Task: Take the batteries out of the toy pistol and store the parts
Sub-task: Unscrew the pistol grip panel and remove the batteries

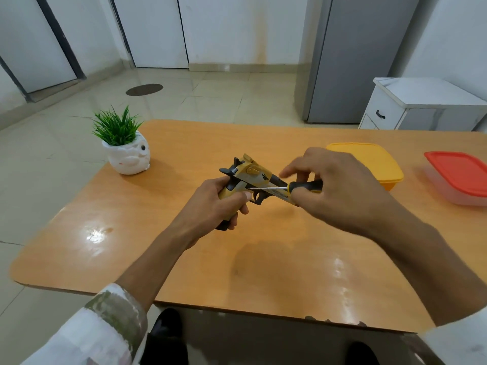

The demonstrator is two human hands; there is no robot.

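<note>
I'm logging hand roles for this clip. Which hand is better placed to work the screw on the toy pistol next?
The right hand: it holds the screwdriver, tip already at the toy pistol. The left hand is busy gripping the pistol's handle.

yellow-and-black toy pistol (pixel 251 175); black-and-yellow screwdriver (pixel 303 187) handle; beyond the fingers (pixel 290 171), yellow box (pixel 369 159), red-lidded box (pixel 458 172), orange-brown tabletop (pixel 263 259), white pot (pixel 127 156) with green plant.

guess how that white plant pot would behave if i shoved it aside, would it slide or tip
The white plant pot looks squat and wide-based, so it would probably slide rather than tip. The table is glossy, which should help it slide. It looks like ceramic, so it could chip if it fell off the nearby edge.
</note>
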